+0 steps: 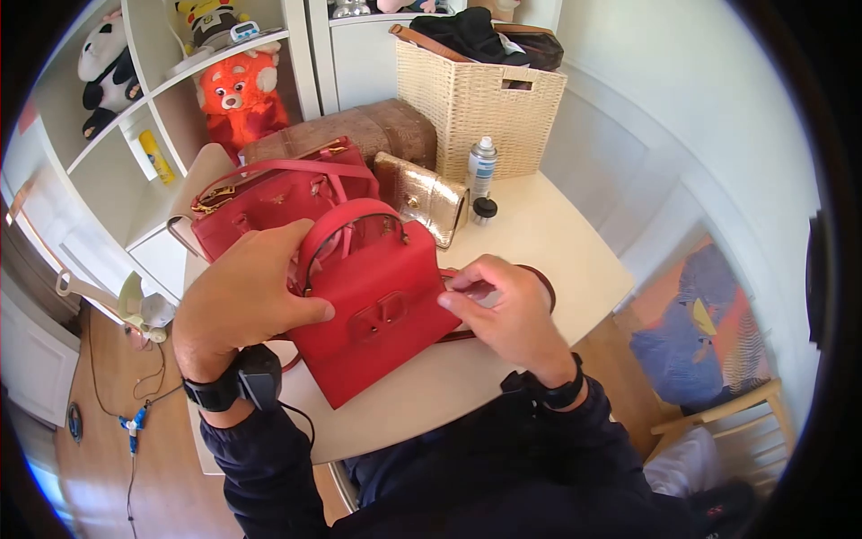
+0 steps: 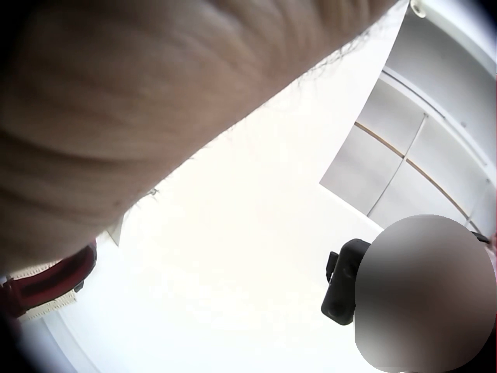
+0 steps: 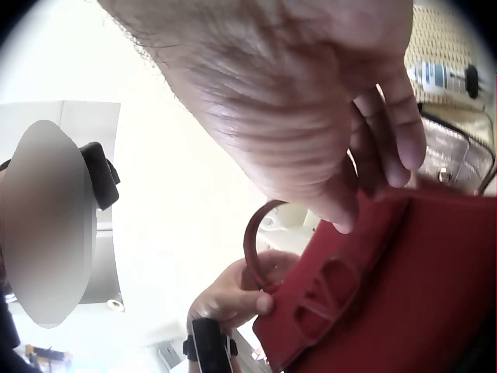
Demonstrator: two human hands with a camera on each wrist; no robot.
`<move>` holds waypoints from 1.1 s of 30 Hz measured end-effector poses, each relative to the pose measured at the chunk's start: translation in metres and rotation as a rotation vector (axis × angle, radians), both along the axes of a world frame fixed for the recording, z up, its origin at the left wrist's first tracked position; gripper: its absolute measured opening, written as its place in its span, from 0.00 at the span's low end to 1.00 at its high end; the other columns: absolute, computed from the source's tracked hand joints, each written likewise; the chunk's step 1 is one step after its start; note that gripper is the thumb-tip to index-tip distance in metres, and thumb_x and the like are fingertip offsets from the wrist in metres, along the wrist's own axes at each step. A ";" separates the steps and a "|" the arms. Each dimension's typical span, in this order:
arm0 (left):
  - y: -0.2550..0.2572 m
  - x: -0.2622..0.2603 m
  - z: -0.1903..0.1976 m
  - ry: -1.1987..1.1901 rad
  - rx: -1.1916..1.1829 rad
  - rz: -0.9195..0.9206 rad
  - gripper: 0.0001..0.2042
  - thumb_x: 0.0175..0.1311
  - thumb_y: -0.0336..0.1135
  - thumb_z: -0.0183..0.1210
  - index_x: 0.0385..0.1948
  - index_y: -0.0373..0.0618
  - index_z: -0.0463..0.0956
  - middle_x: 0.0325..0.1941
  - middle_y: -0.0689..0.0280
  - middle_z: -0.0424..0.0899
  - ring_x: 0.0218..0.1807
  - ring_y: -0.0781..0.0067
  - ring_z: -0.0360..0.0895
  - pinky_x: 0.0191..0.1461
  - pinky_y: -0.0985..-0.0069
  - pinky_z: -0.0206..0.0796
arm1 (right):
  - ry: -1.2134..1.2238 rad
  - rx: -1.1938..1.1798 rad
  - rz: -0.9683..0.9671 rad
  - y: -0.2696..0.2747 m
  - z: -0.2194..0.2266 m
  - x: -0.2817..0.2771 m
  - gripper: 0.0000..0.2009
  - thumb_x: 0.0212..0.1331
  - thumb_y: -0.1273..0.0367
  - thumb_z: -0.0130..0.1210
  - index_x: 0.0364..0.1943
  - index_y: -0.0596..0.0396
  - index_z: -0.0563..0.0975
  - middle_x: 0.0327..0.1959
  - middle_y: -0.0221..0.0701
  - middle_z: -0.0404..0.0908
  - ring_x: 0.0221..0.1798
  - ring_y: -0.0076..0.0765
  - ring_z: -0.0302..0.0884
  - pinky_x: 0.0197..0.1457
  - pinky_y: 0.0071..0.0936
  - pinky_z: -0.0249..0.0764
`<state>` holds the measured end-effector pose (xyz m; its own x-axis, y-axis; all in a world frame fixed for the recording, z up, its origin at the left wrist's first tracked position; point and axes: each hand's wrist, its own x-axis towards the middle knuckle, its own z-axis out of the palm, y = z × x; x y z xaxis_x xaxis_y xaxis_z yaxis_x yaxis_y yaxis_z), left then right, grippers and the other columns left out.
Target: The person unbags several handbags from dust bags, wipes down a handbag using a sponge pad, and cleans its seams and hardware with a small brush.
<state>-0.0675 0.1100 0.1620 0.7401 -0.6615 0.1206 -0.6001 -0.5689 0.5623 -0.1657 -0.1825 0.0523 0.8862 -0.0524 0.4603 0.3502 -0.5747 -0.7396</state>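
A small red handbag (image 1: 364,332) with a raised V emblem on its front flap and an arched top handle stands tilted near the table's front. My left hand (image 1: 247,283) holds its upper left, thumb on the flap and the other fingers out of sight behind. At the bag's right edge is my right hand (image 1: 507,314), its thumb and bent fingers pinching the side. Seen from the right wrist, that thumb lies against the top edge of the handbag (image 3: 342,287). The left wrist view has mostly the left wrist (image 2: 140,101), with a red curved strip at lower left.
Behind stand a larger red handbag (image 1: 269,211), a gold clutch (image 1: 417,193), a brown textured case (image 1: 359,130) and a woven basket (image 1: 480,112). A spray can (image 1: 482,166) and a black-topped small container (image 1: 485,212) stand on the white table (image 1: 575,260). A red strap loops right of the bag.
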 end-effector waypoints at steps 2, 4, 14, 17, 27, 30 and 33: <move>-0.001 0.000 0.002 0.074 -0.026 0.059 0.29 0.52 0.39 0.77 0.54 0.32 0.79 0.40 0.46 0.88 0.42 0.45 0.86 0.49 0.58 0.77 | 0.096 -0.157 -0.068 -0.023 0.012 -0.016 0.17 0.56 0.64 0.77 0.43 0.59 0.85 0.44 0.40 0.88 0.49 0.52 0.87 0.57 0.41 0.83; -0.002 0.003 -0.001 0.046 -0.015 0.068 0.29 0.53 0.39 0.76 0.55 0.32 0.80 0.40 0.46 0.88 0.41 0.45 0.86 0.49 0.58 0.78 | 0.130 -0.306 -0.042 -0.047 0.015 -0.030 0.20 0.55 0.63 0.78 0.46 0.58 0.84 0.49 0.41 0.86 0.55 0.53 0.85 0.61 0.42 0.81; -0.001 0.003 -0.003 0.004 -0.050 0.073 0.28 0.60 0.43 0.75 0.57 0.33 0.79 0.45 0.43 0.89 0.51 0.37 0.85 0.59 0.53 0.74 | 0.361 -0.665 -0.044 -0.054 -0.014 -0.034 0.34 0.49 0.60 0.78 0.62 0.58 0.80 0.63 0.47 0.80 0.67 0.57 0.78 0.73 0.45 0.75; 0.000 0.004 -0.003 0.014 -0.056 0.064 0.28 0.61 0.43 0.74 0.57 0.32 0.79 0.46 0.42 0.89 0.51 0.36 0.85 0.58 0.53 0.74 | 0.294 -0.565 -0.086 -0.057 -0.014 -0.034 0.27 0.52 0.65 0.73 0.57 0.61 0.82 0.56 0.47 0.83 0.59 0.59 0.81 0.67 0.44 0.79; 0.001 0.007 -0.012 -0.119 -0.066 0.078 0.29 0.61 0.43 0.74 0.59 0.32 0.80 0.44 0.45 0.88 0.47 0.41 0.84 0.57 0.56 0.74 | 0.140 0.528 0.002 -0.070 0.010 -0.037 0.20 0.71 0.72 0.65 0.64 0.63 0.79 0.58 0.36 0.87 0.62 0.29 0.84 0.62 0.32 0.83; 0.001 0.007 -0.012 -0.164 -0.035 0.080 0.28 0.62 0.43 0.74 0.59 0.33 0.80 0.43 0.46 0.89 0.46 0.42 0.85 0.54 0.55 0.74 | 0.224 0.741 0.175 -0.047 0.008 -0.031 0.24 0.72 0.70 0.67 0.67 0.64 0.76 0.60 0.35 0.86 0.61 0.30 0.85 0.65 0.31 0.83; -0.002 0.003 -0.004 -0.060 -0.008 0.056 0.23 0.68 0.43 0.68 0.54 0.32 0.79 0.46 0.40 0.87 0.52 0.35 0.84 0.58 0.49 0.73 | 0.273 0.801 0.306 -0.019 0.005 -0.015 0.25 0.73 0.70 0.67 0.69 0.64 0.74 0.62 0.36 0.85 0.62 0.29 0.84 0.68 0.31 0.82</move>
